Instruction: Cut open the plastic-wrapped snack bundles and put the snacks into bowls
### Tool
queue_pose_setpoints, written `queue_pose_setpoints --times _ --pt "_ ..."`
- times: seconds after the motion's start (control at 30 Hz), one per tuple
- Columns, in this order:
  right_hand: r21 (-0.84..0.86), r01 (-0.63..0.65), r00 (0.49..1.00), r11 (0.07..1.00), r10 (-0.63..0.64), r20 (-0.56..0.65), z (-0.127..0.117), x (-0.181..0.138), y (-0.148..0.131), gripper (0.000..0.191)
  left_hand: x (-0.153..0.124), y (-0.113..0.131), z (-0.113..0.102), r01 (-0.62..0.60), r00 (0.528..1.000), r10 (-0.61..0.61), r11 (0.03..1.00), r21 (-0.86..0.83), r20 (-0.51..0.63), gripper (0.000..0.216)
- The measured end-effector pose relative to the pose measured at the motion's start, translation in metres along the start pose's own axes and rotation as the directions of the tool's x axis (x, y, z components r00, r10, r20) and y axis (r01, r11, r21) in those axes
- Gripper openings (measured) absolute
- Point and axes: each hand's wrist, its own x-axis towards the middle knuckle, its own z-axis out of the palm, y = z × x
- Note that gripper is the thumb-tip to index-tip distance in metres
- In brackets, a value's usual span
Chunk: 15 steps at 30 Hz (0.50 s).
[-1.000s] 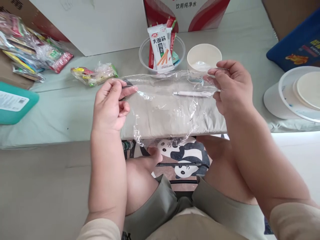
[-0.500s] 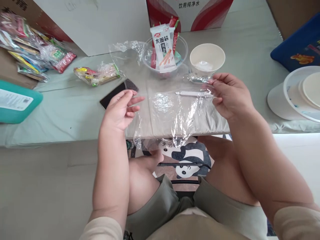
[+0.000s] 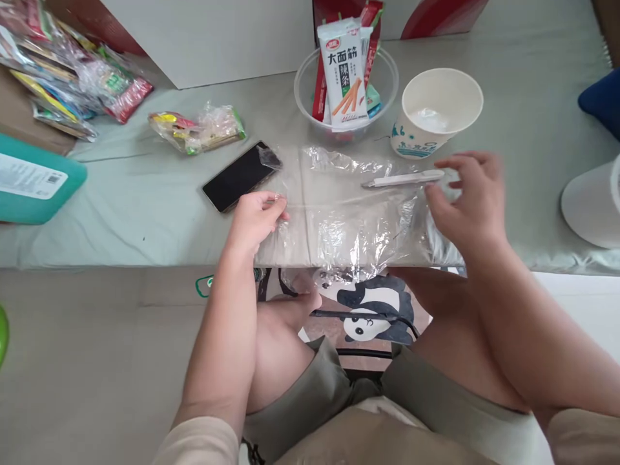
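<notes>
A sheet of clear plastic film (image 3: 339, 226) is spread over the near edge of the cloth-covered surface and hangs partly below it. My left hand (image 3: 259, 216) pinches the film's left side, just below a black phone (image 3: 242, 175). Near the film's upper right lies a slim white utility knife (image 3: 402, 179), its narrow metal tip pointing left. At the knife's right end, my right hand (image 3: 469, 200) has its thumb and fingers apart and is slightly blurred; whether it touches the knife, I cannot tell.
Behind the film stand a clear plastic bowl (image 3: 305, 90) of snack packets and a paper cup (image 3: 419, 139) with crumpled clear plastic inside. Packaged snacks (image 3: 198, 129) lie left, near a teal container (image 3: 39, 184). A white tub (image 3: 591, 203) sits at right; large boxes (image 3: 217, 39) line the back.
My right hand has let go of the film, which has come down flat, and has opened beside the knife. My left hand has moved slightly right and down. The camera view has shifted.
</notes>
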Motion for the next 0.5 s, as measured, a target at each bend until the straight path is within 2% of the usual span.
queue_pose_setpoints --times 0.03,0.07,0.13,0.17,0.2,0.23,0.3,0.37,0.4,0.43,0.47,0.5 --pt "0.013 0.152 0.988 0.988 -0.152 -0.003 -0.004 -0.005 -0.001 0.028 -0.001 -0.001 0.000 -0.002 1.000 0.002 1.000 0.011 0.000 0.007" --pt "0.052 0.313 0.947 0.948 -0.316 0.053 -0.006 -0.011 -0.002 0.031 -0.001 -0.003 0.000 -0.004 1.000 0.004 1.000 0.020 0.002 0.007" --pt "0.149 0.542 0.782 0.827 -0.561 0.271 -0.009 -0.024 -0.003 0.047 -0.001 -0.006 -0.001 -0.003 1.000 0.003 0.999 0.035 0.009 0.007" --pt "0.167 0.591 0.696 0.789 -0.604 0.388 -0.008 -0.031 -0.003 0.057 -0.002 -0.007 -0.002 0.002 1.000 -0.003 0.999 0.046 0.015 0.008" --pt "0.146 0.611 0.638 0.778 -0.593 0.491 -0.006 -0.037 -0.001 0.065 -0.003 -0.008 -0.003 0.008 1.000 -0.009 0.998 0.065 0.015 0.008" --pt "0.095 0.612 0.614 0.785 -0.548 0.568 -0.004 -0.042 0.001 0.070 -0.005 -0.009 -0.006 0.002 1.000 -0.001 0.996 0.092 -0.005 0.009" --pt "0.020 0.604 0.610 0.797 -0.478 0.632 0.000 -0.048 0.006 0.070 -0.013 -0.009 -0.012 -0.064 0.992 0.080 0.985 0.162 -0.093 0.012" --pt "0.034 0.599 0.597 0.800 -0.474 0.647 0.001 -0.049 0.009 0.062 -0.025 -0.007 -0.018 -0.225 0.960 0.256 0.946 0.232 -0.114 0.019" --pt "0.059 0.596 0.590 0.801 -0.486 0.645 0.000 -0.048 0.009 0.055 -0.032 -0.006 -0.020 -0.330 0.936 0.350 0.908 0.257 -0.033 0.026" --pt "0.087 0.589 0.588 0.803 -0.500 0.637 -0.001 -0.047 0.009 0.046 -0.039 -0.004 -0.021 -0.432 0.902 0.419 0.858 0.279 0.109 0.036" --pt "0.111 0.578 0.595 0.809 -0.510 0.621 -0.002 -0.045 0.007 0.036 -0.045 -0.003 -0.021 -0.507 0.857 0.434 0.808 0.301 0.278 0.049" --pt "0.130 0.565 0.612 0.815 -0.519 0.597 -0.004 -0.044 0.005 0.030 -0.051 -0.003 -0.020 -0.554 0.808 0.400 0.765 0.329 0.433 0.062"
